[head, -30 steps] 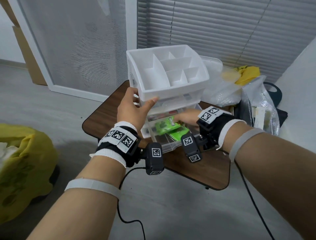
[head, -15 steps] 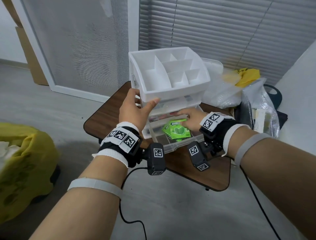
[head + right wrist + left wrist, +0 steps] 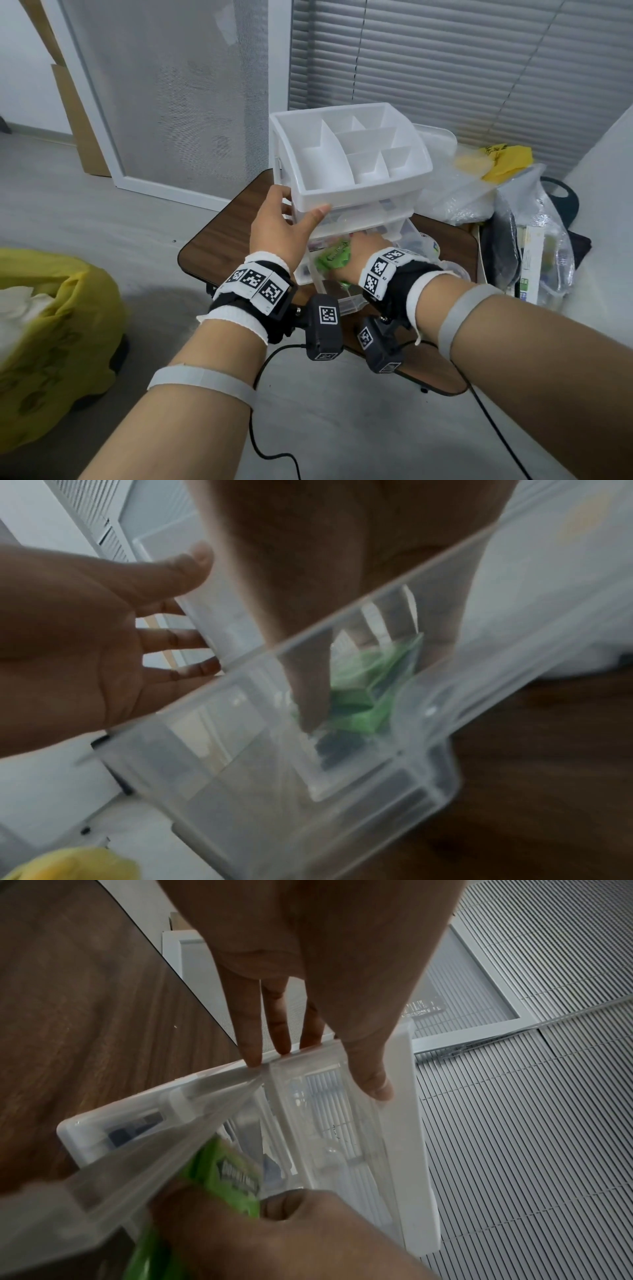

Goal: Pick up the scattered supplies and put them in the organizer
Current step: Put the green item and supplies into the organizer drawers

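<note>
A white organizer (image 3: pixel 359 198) with an open-top divided tray and clear drawers stands on a small wooden table (image 3: pixel 219 236). Its lower clear drawer (image 3: pixel 344 303) is pulled out toward me. My left hand (image 3: pixel 291 212) braces the organizer's front left corner, straight fingers on the side wall and thumb on the front. My right hand (image 3: pixel 359 246) reaches down into the open drawer (image 3: pixel 274 791) and holds a green gum pack (image 3: pixel 330 258) there. The wrist views show the same pack (image 3: pixel 226 1175) (image 3: pixel 352 699) under my right hand's curled fingers (image 3: pixel 308 710); the right wrist picture is blurred.
Clear plastic bags (image 3: pixel 455 192) and a yellow bag (image 3: pixel 503 161) are heaped at the table's back right, with a further filled bag (image 3: pixel 534 236) beside them. A large yellow sack (image 3: pixel 51 325) sits on the floor at left. A black cable (image 3: pixel 270 442) hangs below my wrists.
My right hand has moved left and deeper into the open drawer with the green pack. The left hand has stayed on the organizer's corner.
</note>
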